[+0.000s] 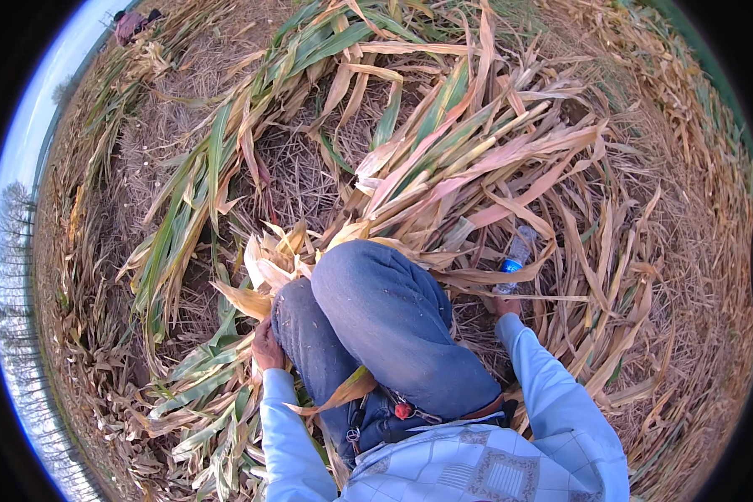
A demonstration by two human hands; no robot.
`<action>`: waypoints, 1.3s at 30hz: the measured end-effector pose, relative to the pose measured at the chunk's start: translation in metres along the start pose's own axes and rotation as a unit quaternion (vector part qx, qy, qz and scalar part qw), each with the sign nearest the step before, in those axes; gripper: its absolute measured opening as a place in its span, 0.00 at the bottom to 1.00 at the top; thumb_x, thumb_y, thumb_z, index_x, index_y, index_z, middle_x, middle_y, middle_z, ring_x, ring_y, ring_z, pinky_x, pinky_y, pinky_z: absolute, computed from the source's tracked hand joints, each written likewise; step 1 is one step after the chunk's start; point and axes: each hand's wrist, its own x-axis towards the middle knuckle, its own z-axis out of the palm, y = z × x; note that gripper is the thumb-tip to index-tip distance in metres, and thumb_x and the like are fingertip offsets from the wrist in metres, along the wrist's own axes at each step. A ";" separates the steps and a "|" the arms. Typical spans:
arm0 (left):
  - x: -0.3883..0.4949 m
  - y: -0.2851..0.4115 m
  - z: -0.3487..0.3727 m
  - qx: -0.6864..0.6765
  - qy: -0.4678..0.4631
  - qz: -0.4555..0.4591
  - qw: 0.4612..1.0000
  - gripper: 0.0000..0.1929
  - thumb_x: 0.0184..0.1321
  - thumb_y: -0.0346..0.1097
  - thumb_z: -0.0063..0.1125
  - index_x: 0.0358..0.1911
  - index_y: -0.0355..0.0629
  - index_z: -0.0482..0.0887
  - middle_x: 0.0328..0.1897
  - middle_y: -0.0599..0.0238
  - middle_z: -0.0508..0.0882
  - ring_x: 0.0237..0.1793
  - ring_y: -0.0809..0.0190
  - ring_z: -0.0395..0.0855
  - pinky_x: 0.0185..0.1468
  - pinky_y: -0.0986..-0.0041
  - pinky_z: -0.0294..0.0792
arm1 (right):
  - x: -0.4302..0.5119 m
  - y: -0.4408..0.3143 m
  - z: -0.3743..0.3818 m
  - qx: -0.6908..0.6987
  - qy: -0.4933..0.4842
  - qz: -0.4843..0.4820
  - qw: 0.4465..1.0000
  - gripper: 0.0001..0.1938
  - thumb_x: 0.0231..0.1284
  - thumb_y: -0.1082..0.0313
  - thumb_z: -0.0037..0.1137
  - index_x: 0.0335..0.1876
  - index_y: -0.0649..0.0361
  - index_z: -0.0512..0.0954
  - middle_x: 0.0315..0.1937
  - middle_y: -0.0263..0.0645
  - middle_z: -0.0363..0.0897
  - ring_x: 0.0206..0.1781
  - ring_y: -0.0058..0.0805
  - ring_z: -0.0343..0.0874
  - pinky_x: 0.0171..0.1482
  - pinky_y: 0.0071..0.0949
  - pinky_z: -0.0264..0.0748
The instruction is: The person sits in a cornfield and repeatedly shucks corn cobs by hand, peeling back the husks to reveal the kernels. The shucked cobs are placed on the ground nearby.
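My left hand (268,346) is beside my bent left knee, next to pale dry corn husks (270,267); its fingers are partly hidden by the knee, so its grip does not show. On the other side, my right hand (507,305) is low by the ground at the lower end of a clear plastic bottle (523,248) with a blue label. Leaves and shadow hide most of its fingers, and whether it holds the bottle cannot be told. Cut corn stalks (458,166) with dry and green leaves lie just beyond my knees.
More green and yellow corn stalks (182,201) lie in a curved row at the left. Dry leaves (602,276) cover the ground at the right. My crouched legs (383,314) fill the middle. Another person (128,26) is far off at the upper left.
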 end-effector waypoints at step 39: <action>-0.008 0.007 0.014 -0.043 0.084 0.049 0.994 0.09 0.64 0.27 0.57 0.43 0.37 0.88 0.47 0.53 0.89 0.51 0.51 0.87 0.60 0.65 0.74 | -0.183 -0.499 -0.215 -0.152 -0.398 -0.172 0.888 0.28 0.71 0.40 0.47 0.34 0.64 0.74 0.24 0.35 0.75 0.17 0.26 0.79 0.14 0.21 0.75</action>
